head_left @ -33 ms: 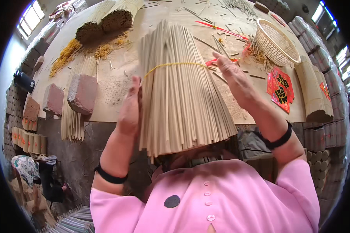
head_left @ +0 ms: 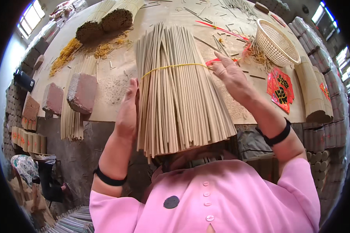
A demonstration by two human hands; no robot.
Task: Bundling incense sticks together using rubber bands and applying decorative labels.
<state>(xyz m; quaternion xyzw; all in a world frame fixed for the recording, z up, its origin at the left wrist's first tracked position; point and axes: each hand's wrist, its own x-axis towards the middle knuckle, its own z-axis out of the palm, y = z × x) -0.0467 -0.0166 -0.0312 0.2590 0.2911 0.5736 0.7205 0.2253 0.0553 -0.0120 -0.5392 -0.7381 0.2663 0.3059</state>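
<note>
A dusty wooden table [head_left: 116,58] carries a fanned bundle of pale sticks [head_left: 179,97], rubber-banded; left hand [head_left: 127,112] presses at nine o'clock, right hand [head_left: 229,75] fingers spread wide at three.

A large bundle of pale thin sticks [head_left: 179,93], bound near its middle by a yellow rubber band [head_left: 171,66], stands fanned out above the near edge of the wooden table [head_left: 155,15], with the left hand [head_left: 127,110] pressed flat against its left side and the right hand [head_left: 230,75] touching its right side at the band, fingers spread. On the table's left part lie two reddish bricks [head_left: 81,92] on a flat layer of sticks, with two dark-tipped stick bundles [head_left: 105,21] and loose yellow rubber bands [head_left: 66,54] toward the far left corner. Toward the right edge sit a cream plastic basket [head_left: 276,42] and red printed papers [head_left: 280,89].
</note>
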